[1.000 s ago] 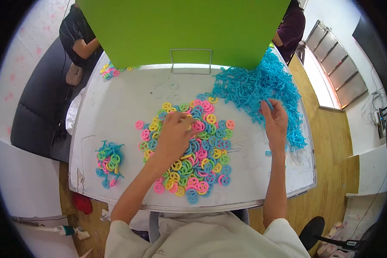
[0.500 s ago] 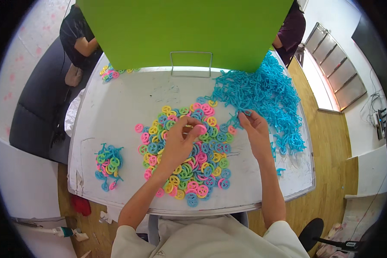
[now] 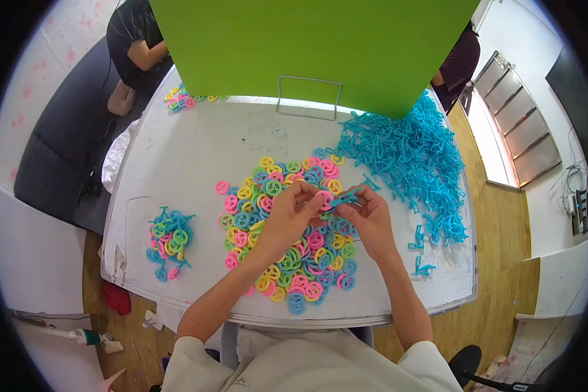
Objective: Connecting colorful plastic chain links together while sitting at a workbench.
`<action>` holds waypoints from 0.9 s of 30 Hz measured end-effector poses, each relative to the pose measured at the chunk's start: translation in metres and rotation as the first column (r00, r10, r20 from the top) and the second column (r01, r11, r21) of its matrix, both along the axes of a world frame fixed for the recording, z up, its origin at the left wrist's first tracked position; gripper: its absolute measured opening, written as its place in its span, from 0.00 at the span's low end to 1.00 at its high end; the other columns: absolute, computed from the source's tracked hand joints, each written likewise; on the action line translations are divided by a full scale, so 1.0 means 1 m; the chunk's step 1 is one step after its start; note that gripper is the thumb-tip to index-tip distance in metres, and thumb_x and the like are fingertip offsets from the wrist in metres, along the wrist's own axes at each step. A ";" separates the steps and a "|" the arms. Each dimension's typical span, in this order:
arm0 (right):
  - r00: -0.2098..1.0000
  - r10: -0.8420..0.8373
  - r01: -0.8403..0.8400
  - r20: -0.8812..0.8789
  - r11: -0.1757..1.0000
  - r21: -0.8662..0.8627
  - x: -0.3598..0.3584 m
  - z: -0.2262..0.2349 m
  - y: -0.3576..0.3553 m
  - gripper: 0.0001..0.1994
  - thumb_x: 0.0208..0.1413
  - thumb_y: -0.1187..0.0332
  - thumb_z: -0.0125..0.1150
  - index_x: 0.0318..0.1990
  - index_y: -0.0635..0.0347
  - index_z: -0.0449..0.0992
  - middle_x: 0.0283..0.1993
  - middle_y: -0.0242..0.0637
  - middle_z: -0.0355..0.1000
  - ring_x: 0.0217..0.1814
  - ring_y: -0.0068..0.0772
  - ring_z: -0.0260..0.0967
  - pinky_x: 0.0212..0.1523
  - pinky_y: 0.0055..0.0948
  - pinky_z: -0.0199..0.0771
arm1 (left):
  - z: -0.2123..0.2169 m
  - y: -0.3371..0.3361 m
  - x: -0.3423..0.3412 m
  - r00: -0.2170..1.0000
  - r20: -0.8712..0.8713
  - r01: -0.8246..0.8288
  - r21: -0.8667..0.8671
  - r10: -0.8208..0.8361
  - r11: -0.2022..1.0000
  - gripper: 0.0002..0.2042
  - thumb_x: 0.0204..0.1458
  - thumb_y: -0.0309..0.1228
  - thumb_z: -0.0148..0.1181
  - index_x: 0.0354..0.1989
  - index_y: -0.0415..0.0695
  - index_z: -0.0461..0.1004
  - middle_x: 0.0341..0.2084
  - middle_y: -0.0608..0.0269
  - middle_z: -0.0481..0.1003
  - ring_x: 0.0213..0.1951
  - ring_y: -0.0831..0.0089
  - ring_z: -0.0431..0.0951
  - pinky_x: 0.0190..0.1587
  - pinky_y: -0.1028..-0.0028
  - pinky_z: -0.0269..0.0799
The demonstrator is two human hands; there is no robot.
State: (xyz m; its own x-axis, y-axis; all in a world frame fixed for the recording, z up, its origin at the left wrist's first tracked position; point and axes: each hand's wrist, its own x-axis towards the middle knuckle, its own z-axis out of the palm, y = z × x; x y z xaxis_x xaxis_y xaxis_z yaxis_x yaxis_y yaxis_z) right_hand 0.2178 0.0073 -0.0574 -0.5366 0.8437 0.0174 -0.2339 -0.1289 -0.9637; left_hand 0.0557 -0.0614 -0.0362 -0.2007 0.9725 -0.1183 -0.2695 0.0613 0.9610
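My left hand point(image 3: 291, 217) pinches a small pink plastic wheel point(image 3: 324, 198) between thumb and fingers. Close beside it, my right hand point(image 3: 371, 222) grips a blue plastic stick piece point(image 3: 347, 196) with branching ends. The stick's tip meets the wheel's edge or lies right by it; whether they are joined I cannot tell. Both hands are over a heap of pink, yellow, green and blue wheels point(image 3: 296, 261). Beyond my right hand lies a big tangle of blue stick pieces point(image 3: 405, 153).
On the left of the white table point(image 3: 196, 150) sits a small cluster of wheels with blue sticks point(image 3: 170, 238). A green panel point(image 3: 307, 52) stands across the far side, with a wire bracket point(image 3: 307, 117) at its foot. Two people point(image 3: 137, 42) are partly visible behind it.
My right hand has moved left from the blue pile's edge, bringing a blue stick piece to the pink wheel in my left hand. The view has shifted slightly.
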 end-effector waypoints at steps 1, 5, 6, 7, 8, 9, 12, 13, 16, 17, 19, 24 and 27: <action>1.000 0.003 -0.003 0.001 1.000 -0.001 -0.002 0.001 -0.001 0.11 0.52 0.79 0.61 0.43 0.65 0.68 0.41 0.37 0.74 0.41 0.24 0.73 0.43 0.22 0.75 | -0.001 0.000 0.000 1.000 0.007 0.000 -0.015 0.000 1.000 0.07 0.58 0.27 0.53 0.41 0.37 0.67 0.36 0.62 0.73 0.37 0.76 0.76 0.36 0.76 0.78; 0.999 0.012 -0.016 0.042 0.996 0.085 -0.008 0.002 -0.007 0.11 0.52 0.81 0.60 0.42 0.62 0.68 0.41 0.34 0.72 0.42 0.21 0.71 0.42 0.22 0.74 | -0.010 0.002 -0.005 0.997 -0.078 -0.025 -0.012 0.024 1.000 0.03 0.57 0.22 0.52 0.38 0.37 0.67 0.34 0.61 0.73 0.36 0.76 0.76 0.35 0.76 0.78; 0.999 0.003 -0.005 0.043 0.998 0.057 -0.009 0.002 -0.009 0.11 0.52 0.81 0.60 0.42 0.62 0.68 0.40 0.34 0.72 0.40 0.20 0.71 0.41 0.21 0.73 | -0.010 0.002 -0.004 0.997 -0.078 -0.028 -0.013 0.027 1.000 0.03 0.57 0.22 0.52 0.38 0.37 0.67 0.34 0.61 0.73 0.36 0.76 0.76 0.35 0.76 0.78; 0.999 0.003 -0.005 0.044 0.998 0.057 -0.009 0.001 -0.009 0.11 0.52 0.81 0.60 0.42 0.62 0.68 0.40 0.34 0.72 0.40 0.20 0.71 0.41 0.21 0.73 | -0.010 0.002 -0.003 0.993 -0.109 -0.040 -0.003 0.039 0.999 0.03 0.56 0.21 0.52 0.37 0.37 0.67 0.34 0.60 0.73 0.35 0.76 0.76 0.35 0.76 0.78; 1.000 -0.006 0.005 0.030 0.999 0.032 -0.009 -0.001 -0.009 0.10 0.52 0.80 0.60 0.42 0.62 0.68 0.40 0.33 0.72 0.39 0.19 0.70 0.39 0.20 0.73 | -0.009 0.003 -0.001 0.989 -0.141 -0.050 0.007 0.051 0.999 0.02 0.56 0.20 0.53 0.36 0.37 0.67 0.33 0.60 0.73 0.35 0.76 0.76 0.35 0.76 0.77; 1.000 -0.016 0.016 0.015 1.000 0.006 -0.008 -0.002 -0.008 0.10 0.53 0.79 0.59 0.42 0.62 0.68 0.39 0.32 0.71 0.37 0.17 0.70 0.38 0.18 0.72 | -0.011 0.003 -0.001 0.989 -0.140 -0.050 0.008 0.051 0.999 0.02 0.56 0.20 0.53 0.36 0.37 0.67 0.33 0.60 0.73 0.35 0.76 0.76 0.35 0.76 0.77; 1.000 -0.012 0.012 0.007 1.000 -0.022 -0.010 -0.004 -0.010 0.09 0.54 0.77 0.59 0.41 0.61 0.68 0.38 0.30 0.71 0.35 0.16 0.68 0.36 0.17 0.70 | -0.016 0.003 -0.001 0.984 -0.160 -0.069 0.047 0.075 0.997 0.02 0.56 0.20 0.53 0.35 0.37 0.67 0.32 0.60 0.73 0.33 0.76 0.76 0.35 0.76 0.76; 1.000 -0.015 0.015 0.007 1.000 -0.021 -0.010 -0.004 -0.010 0.09 0.54 0.77 0.59 0.41 0.61 0.68 0.38 0.30 0.71 0.35 0.16 0.68 0.36 0.17 0.70 | -0.016 0.003 0.001 0.985 -0.149 -0.080 0.041 0.086 0.996 0.02 0.56 0.20 0.53 0.35 0.37 0.67 0.31 0.60 0.73 0.33 0.77 0.75 0.34 0.77 0.75; 1.000 -0.002 0.002 0.002 0.999 -0.053 -0.009 -0.006 -0.009 0.08 0.55 0.76 0.58 0.41 0.60 0.68 0.38 0.30 0.72 0.36 0.16 0.69 0.36 0.18 0.71 | -0.017 0.003 0.004 0.994 -0.056 -0.098 -0.008 0.098 0.995 0.02 0.56 0.21 0.53 0.35 0.37 0.67 0.31 0.61 0.73 0.32 0.77 0.75 0.33 0.78 0.74; 1.000 -0.005 0.005 -0.003 0.997 -0.072 -0.009 -0.007 -0.010 0.08 0.55 0.76 0.58 0.42 0.60 0.68 0.38 0.30 0.72 0.36 0.16 0.70 0.37 0.18 0.72 | -0.016 0.003 0.004 0.994 0.026 -0.104 -0.050 0.105 0.993 0.02 0.56 0.21 0.53 0.35 0.37 0.67 0.31 0.62 0.74 0.32 0.78 0.75 0.33 0.78 0.74; 1.000 -0.012 0.011 -0.008 0.996 -0.092 -0.011 -0.012 -0.010 0.08 0.56 0.76 0.58 0.42 0.60 0.68 0.38 0.30 0.72 0.37 0.17 0.70 0.37 0.18 0.72 | -0.017 0.003 -0.001 0.995 0.012 -0.095 -0.051 0.096 0.994 0.02 0.56 0.22 0.54 0.35 0.37 0.67 0.31 0.62 0.74 0.32 0.78 0.75 0.33 0.78 0.73; 0.993 -0.116 0.110 -0.033 0.983 -0.145 -0.018 -0.013 -0.016 0.10 0.57 0.76 0.56 0.45 0.62 0.66 0.40 0.32 0.71 0.38 0.19 0.71 0.38 0.20 0.74 | -0.017 0.002 0.003 0.981 -0.118 -0.149 0.046 0.153 0.988 0.03 0.57 0.23 0.54 0.35 0.38 0.67 0.32 0.62 0.74 0.33 0.78 0.76 0.35 0.78 0.73; 0.992 -0.125 0.125 0.003 0.990 -0.072 -0.015 -0.012 -0.016 0.11 0.57 0.76 0.56 0.46 0.63 0.65 0.41 0.33 0.70 0.38 0.20 0.71 0.38 0.21 0.75 | -0.019 0.002 0.003 0.977 -0.162 -0.123 0.084 0.135 0.989 0.02 0.57 0.23 0.53 0.35 0.38 0.68 0.31 0.63 0.74 0.34 0.77 0.76 0.37 0.78 0.74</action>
